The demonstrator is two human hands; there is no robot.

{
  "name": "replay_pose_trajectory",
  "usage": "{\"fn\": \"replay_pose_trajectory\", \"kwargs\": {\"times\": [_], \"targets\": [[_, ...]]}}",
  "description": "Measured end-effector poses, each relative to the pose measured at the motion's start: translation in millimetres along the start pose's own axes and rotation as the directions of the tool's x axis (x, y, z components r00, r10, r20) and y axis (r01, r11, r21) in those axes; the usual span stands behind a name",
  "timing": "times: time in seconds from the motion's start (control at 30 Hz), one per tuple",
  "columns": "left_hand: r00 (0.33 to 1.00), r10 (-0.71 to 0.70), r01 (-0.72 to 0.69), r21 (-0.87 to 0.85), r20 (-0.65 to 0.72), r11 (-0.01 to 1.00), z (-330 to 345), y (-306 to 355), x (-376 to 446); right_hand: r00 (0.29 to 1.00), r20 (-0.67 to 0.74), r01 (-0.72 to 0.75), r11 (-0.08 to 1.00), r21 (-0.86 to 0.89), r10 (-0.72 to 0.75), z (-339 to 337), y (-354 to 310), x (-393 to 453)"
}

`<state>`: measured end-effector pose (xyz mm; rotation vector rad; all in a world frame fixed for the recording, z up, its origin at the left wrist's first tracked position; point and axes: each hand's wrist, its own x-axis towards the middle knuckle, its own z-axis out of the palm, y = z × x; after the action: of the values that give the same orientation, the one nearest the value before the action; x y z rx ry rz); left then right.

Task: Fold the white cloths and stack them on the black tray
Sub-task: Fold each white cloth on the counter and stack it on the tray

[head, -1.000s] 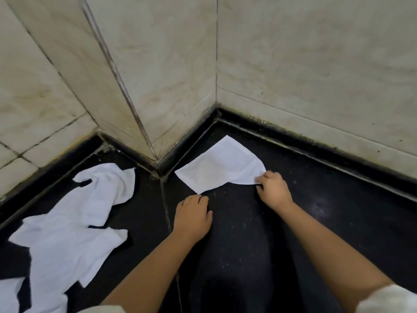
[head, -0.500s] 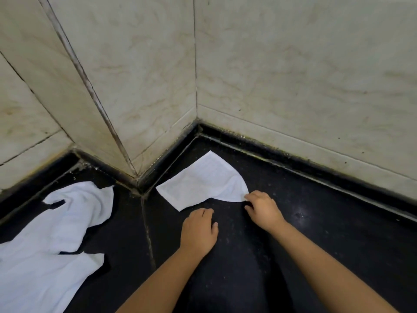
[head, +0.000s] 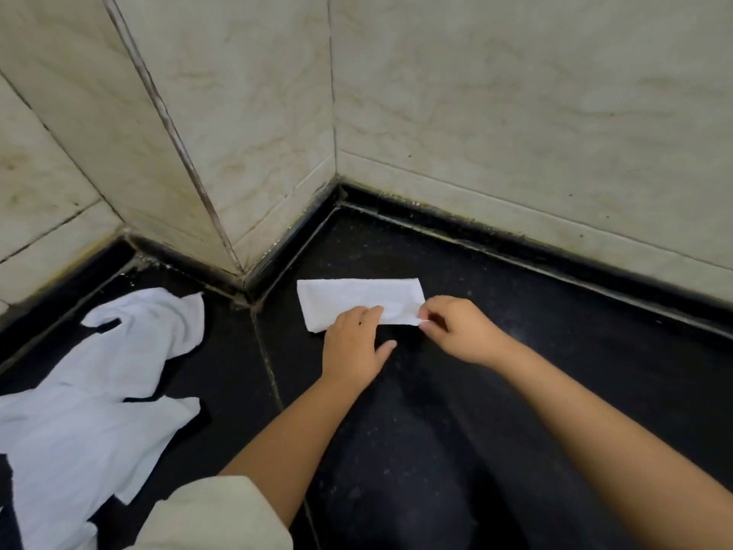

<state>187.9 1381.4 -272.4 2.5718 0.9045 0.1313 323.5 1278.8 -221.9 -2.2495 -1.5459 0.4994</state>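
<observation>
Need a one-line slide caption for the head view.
Left hand presses a folded white cloth on the black surface while the right hand pinches its corner; unfolded cloths lie left.

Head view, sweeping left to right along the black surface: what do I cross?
Heap of unfolded white cloths → left hand resting on the folded white cloth → right hand pinching that cloth's right end.
</observation>
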Motion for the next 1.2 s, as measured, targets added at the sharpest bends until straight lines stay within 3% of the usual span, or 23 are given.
{"fn": "replay_pose_trajectory", "kwargs": {"times": [0.1, 0.2, 0.27, 0.47, 0.57, 0.7, 0.77, 0.83, 0.9, 1.07, 1.13, 1.2], "targets": [[0.957, 0.159, -0.185, -0.086, -0.242, 0.979, -4.4, 27.8, -9.1, 0.999, 0.005, -0.055, 0.997, 0.045, 0.054, -38.9, -13.2, -44.2], [0.887, 0.319, -0.359, -0.062, -0.335, 0.931, -16.3, 52.4, -16.0, 0.985, -0.015, -0.171, 0.977, 0.126, 0.174, -72.6, -10.7, -87.2], [0.861, 0.395, -0.418, -0.002, -0.321, 0.909, -26.6, 67.2, -16.1, 0.967, -0.076, -0.231, 0.965, 0.127, 0.242, -89.9, -2.8, -111.6], [0.926, 0.369, -0.366, 0.047, -0.083, 0.929, -49.8, 110.8, -7.1, 0.824, -0.416, -0.407, 0.913, 0.036, 0.384, -127.8, 32.4, -166.3], [0.896, 0.415, -0.433, -0.099, -0.159, 0.896, -65.3, 129.1, -5.9, 0.721, -0.556, -0.487, 0.873, 0.017, 0.413, -136.8, 45.1, -193.0], [0.821, 0.536, -0.564, -0.139, -0.197, 0.814, -76.8, 146.6, -21.1, 0.740, -0.617, -0.425, 0.898, -0.117, 0.270, -131.6, 50.9, -236.2], [0.800, 0.592, -0.599, -0.111, -0.094, 0.793, -70.0, 140.1, -36.1, 0.813, -0.543, -0.366, 0.910, -0.194, 0.210, -112.9, 55.7, -256.6], [0.778, 0.617, -0.611, -0.087, 0.114, 0.787, -54.5, 123.9, -55.2, 0.906, -0.371, -0.300, 0.929, -0.218, 0.205, -81.8, 62.4, -275.6], [0.760, 0.562, -0.562, -0.105, 0.327, 0.820, -36.0, 103.4, -73.0, 0.952, -0.187, -0.275, 0.944, -0.182, 0.242, -46.4, 66.0, -290.1], [0.583, 0.309, -0.432, -0.035, 0.752, 0.901, 2.8, 81.3, -109.3, 0.930, 0.131, -0.348, 0.937, 0.015, 0.344, 22.8, 68.2, -311.5], [0.543, 0.252, -0.399, -0.018, 0.801, 0.917, 13.5, 75.6, -110.9, 0.902, 0.217, -0.392, 0.918, 0.053, 0.373, 33.1, 71.0, -312.6], [0.570, 0.211, -0.328, -0.016, 0.794, 0.944, 19.3, 73.6, -105.0, 0.884, 0.211, -0.444, 0.890, 0.101, 0.417, 33.8, 75.4, -307.9]]}}
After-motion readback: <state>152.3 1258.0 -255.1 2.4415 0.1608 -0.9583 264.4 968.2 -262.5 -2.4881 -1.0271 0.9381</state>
